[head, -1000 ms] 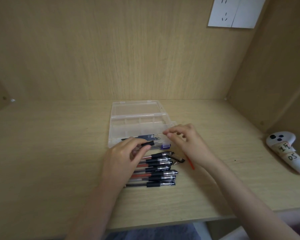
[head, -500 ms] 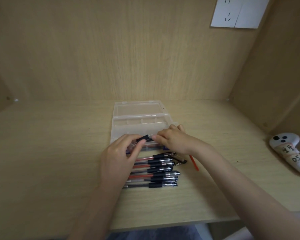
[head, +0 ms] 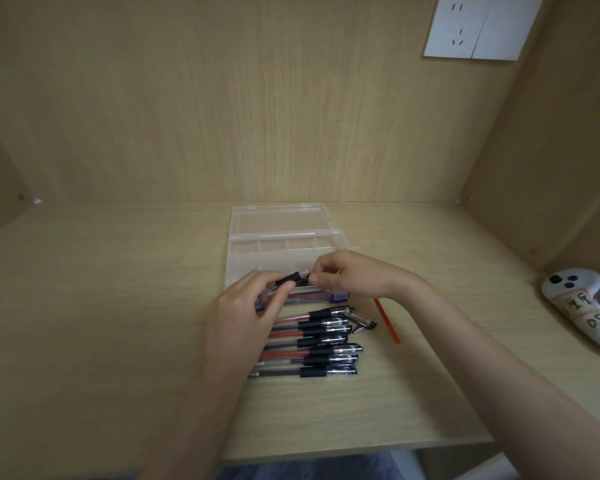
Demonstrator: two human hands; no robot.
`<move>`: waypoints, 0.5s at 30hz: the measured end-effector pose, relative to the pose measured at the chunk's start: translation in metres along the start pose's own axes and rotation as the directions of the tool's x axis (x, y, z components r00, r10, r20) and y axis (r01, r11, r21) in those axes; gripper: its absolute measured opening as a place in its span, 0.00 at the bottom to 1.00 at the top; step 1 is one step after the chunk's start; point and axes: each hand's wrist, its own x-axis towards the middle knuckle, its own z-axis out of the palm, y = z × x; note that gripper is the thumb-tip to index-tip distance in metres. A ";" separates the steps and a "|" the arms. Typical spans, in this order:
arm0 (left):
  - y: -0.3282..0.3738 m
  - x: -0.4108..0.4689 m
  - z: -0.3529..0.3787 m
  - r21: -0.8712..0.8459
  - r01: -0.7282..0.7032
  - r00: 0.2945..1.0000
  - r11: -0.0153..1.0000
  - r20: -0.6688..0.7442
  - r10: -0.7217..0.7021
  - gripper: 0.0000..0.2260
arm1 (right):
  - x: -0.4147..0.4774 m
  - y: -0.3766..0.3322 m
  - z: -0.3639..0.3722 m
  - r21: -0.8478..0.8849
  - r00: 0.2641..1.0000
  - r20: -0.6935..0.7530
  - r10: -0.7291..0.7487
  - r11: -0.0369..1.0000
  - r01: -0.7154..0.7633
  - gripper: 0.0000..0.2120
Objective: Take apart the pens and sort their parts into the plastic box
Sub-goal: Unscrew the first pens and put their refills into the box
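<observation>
A clear plastic box [head: 284, 242] lies open in the middle of the desk, its lid folded back toward the wall. Just above its near edge, my left hand [head: 246, 313] grips a pen [head: 288, 279] by its barrel and black grip. My right hand [head: 357, 277] pinches the tip end of the same pen. In front of the box lies a row of several capped pens [head: 321, 342], some with red refills. A loose pen cap [head: 362, 320] and a red refill [head: 387, 320] lie to the right of the row.
A white controller [head: 582, 310] with handwritten labels rests at the desk's right side. Wooden walls close in the back and both sides. A white wall socket [head: 482, 26] sits high on the back wall. The desk's front edge runs just below the pens.
My right hand moved left from the box's corner to the pen's tip. My left hand raised the pen a little above the box's near edge.
</observation>
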 end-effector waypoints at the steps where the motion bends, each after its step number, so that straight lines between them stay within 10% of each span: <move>1: 0.000 0.000 0.000 0.000 0.000 1.000 1.000 -0.001 0.000 0.13 | -0.001 0.000 -0.001 0.046 1.000 0.004 -0.014 0.999 0.014 0.07; 9: 0.000 0.000 0.000 0.015 -0.001 1.000 1.000 0.001 0.001 0.12 | -0.017 0.009 -0.006 0.364 0.957 -0.273 -0.098 0.910 0.197 0.03; 15: 0.001 0.000 0.000 0.022 0.023 0.999 0.999 0.024 -0.023 0.11 | -0.039 0.011 -0.001 0.675 0.901 -0.433 -0.034 0.650 0.350 0.05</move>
